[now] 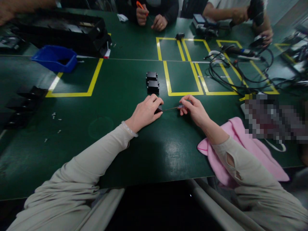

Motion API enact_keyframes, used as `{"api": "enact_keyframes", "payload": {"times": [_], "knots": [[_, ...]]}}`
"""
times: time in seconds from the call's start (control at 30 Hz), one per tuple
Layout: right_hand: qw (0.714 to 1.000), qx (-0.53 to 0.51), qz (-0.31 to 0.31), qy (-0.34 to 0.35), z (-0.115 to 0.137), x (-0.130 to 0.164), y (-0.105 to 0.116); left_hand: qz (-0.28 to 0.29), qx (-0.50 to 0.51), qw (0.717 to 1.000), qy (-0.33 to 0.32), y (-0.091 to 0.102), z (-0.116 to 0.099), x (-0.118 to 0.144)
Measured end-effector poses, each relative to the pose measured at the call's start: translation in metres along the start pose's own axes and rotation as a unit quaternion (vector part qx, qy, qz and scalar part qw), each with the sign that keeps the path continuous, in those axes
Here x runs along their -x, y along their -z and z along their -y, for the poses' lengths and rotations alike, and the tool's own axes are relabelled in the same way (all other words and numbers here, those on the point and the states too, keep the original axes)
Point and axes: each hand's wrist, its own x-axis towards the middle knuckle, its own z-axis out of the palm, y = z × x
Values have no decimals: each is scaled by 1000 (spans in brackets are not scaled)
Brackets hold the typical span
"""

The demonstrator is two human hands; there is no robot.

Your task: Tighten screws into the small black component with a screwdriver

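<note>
My left hand (149, 109) is closed over a small black block (158, 109), pressing it against the green table; most of the block is hidden under the fingers. In my right hand (191, 107) is a thin screwdriver (173, 108), pinched by its handle. Its shaft points left and the tip meets or nearly meets the block's right side; I cannot tell if it touches. Just beyond my left hand two similar black blocks (153, 85) stand close together, with small shiny bits at their sides.
A blue bin (56, 57) and a long black housing (67, 32) lie at far left. Loose screws (53, 115) are scattered left. A pink cloth (235, 134) lies under my right forearm. Cables (231, 75) sprawl at right. Co-workers' hands (150, 19) are across the green table (130, 160).
</note>
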Motion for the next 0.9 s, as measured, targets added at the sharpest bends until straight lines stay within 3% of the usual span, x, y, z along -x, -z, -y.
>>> {"api": "enact_keyframes", "payload": {"times": [0.4,0.6,0.9], "knots": [[1000,-15,-22,2,-1,-1,-1,-1,-3,1000,-3,0,-1,0],[1000,-9,8,5,0,0,0,-1,-4,1000,-4,0,-1,0],[1000,-9,-3,1,1,0,-1,3,2,1000,-1,1,-1,0]]}}
